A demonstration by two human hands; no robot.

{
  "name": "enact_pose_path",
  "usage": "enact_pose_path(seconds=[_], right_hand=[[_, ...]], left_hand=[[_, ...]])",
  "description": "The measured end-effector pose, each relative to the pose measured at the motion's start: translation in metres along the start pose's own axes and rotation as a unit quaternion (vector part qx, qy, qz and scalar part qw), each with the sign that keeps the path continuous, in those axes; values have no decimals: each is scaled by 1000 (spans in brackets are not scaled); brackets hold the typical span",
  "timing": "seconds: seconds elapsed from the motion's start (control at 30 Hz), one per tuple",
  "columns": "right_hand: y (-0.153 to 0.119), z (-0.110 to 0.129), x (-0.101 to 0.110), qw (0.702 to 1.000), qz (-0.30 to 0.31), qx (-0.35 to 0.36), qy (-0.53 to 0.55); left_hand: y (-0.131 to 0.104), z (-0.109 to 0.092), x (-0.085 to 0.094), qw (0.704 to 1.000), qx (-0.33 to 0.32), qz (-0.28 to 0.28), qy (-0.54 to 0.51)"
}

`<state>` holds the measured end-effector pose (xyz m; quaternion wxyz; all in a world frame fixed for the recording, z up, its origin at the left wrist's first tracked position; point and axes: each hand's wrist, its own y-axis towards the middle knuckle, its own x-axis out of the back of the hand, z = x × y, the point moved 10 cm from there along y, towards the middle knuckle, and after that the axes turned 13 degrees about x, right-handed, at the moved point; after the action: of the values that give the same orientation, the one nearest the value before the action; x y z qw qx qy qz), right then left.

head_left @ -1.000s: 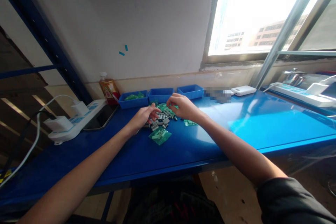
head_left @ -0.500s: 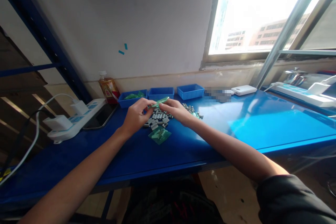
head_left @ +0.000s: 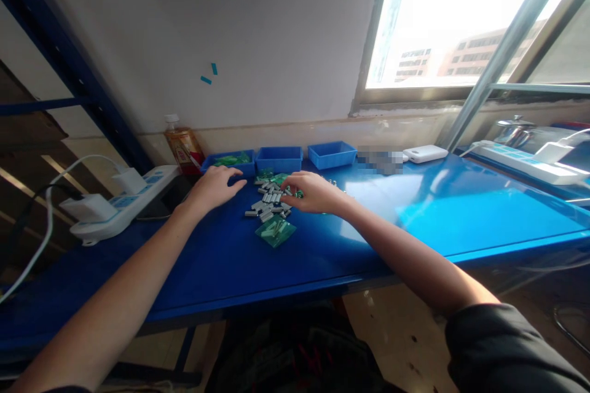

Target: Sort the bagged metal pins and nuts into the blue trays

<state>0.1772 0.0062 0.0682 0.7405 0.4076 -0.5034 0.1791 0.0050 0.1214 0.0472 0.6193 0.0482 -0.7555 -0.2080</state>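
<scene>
Over the table, left of the pile, my left hand [head_left: 216, 187] is held with thumb and fingers apart and nothing between them. My right hand [head_left: 313, 191] hovers at the right side of a pile of small silver metal cylinders [head_left: 271, 198]; its fingers curve down with a gap to the thumb, and no object shows in it. Green plastic bags [head_left: 265, 175] lie at the back of the pile. Nearer the front edge, a green bag with metal pieces inside [head_left: 275, 231] rests flat on the blue table [head_left: 221, 270].
Along the wall stand a blue bin with green bags [head_left: 251, 167], a second blue bin [head_left: 279, 166] and a third [head_left: 332, 163]. A bottle [head_left: 183, 146] and power strip [head_left: 124, 202] are at left. A white device [head_left: 426, 153] and another power strip [head_left: 520, 159] are at right.
The green bag that both hands held is out of their grasp, and green bags now show at the back of the pile. My left hand has moved left and opened. The view has shifted slightly.
</scene>
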Motion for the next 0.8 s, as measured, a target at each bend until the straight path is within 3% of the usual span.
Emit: enact_pose_path(seconds=[0.13,0.23,0.43,0.53,0.63,0.7,0.8], right_hand=[[-10,39,-32,981,167,94,-25],[-13,61,-44,970,190,128,-77],[-5,86,-34,959,86,196,-187],[0,73,-9,973,-6,150,-176],[-1,47,13,980,-89,87,-152],[-4,32,20,980,-132,64,-136],[-8,18,23,975,-178,42,-122]], left_hand=[[-6,-10,-17,999,-2,35,-29],[-7,-16,-21,997,2,54,-58],[-13,-21,-15,984,27,84,-153],[-15,-26,-8,968,50,107,-221],[-23,-41,-6,940,60,168,-292],[-31,-54,-6,909,60,216,-351],[-42,-67,-9,806,104,281,-510]])
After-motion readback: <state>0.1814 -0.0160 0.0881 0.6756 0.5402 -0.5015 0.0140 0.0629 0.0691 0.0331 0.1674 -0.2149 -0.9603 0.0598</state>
